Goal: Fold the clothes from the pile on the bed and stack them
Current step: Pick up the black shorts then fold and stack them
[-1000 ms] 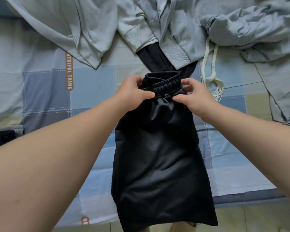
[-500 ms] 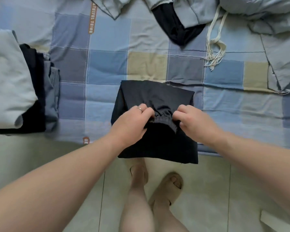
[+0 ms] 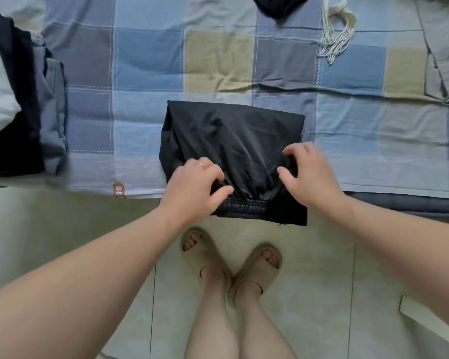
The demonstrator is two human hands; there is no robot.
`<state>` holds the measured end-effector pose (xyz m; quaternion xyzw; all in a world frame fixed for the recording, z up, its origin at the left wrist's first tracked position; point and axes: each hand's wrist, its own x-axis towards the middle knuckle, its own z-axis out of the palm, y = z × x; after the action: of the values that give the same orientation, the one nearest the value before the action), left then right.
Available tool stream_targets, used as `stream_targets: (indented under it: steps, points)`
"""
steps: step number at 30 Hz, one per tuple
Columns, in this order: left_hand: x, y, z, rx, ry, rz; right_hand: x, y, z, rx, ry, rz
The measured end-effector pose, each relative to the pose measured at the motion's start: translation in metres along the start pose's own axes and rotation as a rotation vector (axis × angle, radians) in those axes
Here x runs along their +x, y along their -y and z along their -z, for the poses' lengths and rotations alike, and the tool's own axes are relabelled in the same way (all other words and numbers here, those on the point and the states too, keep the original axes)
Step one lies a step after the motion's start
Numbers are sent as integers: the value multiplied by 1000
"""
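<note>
The black shorts (image 3: 231,141), doubled over since a second ago, are now lying at the bed's (image 3: 150,73) near edge, frame centre. The left hand (image 3: 194,187) and right hand (image 3: 309,174) are spreading loosely, releasing the waistband. Folding looks finished; the stack (image 3: 23,99) is waiting upper left.

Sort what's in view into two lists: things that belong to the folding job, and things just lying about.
Job:
- black shorts, folded on the bed edge
- left hand and right hand on them
- stack of folded clothes at left
- unfolded grey garment at right

Lying about:
- checked bedsheet
- beige sandals
- tiled floor
</note>
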<state>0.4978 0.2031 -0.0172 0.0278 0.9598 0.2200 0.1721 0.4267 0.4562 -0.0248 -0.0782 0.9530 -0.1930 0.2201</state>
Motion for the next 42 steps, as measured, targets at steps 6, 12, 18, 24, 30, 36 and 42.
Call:
stream_targets:
  steps: [6,12,18,24,30,36,42]
  points:
    - [52,17,18,-483,-155,908,41,9,7,565,138,-625]
    - [64,36,13,-929,32,925,54,9,-1,805,269,-609]
    - [18,26,60,-934,18,740,20,46,52,714,257,-471]
    - [-63,-9,195,-1090,-90,745,-47,133,158,768,300,-329]
    - [-139,21,314,-1048,-233,664,-85,250,220,690,298,-126]
    - [-161,127,379,-1057,-286,617,-59,372,194,677,283,-67]
    - [-159,252,417,-1088,-214,691,-21,483,124,729,316,-205]
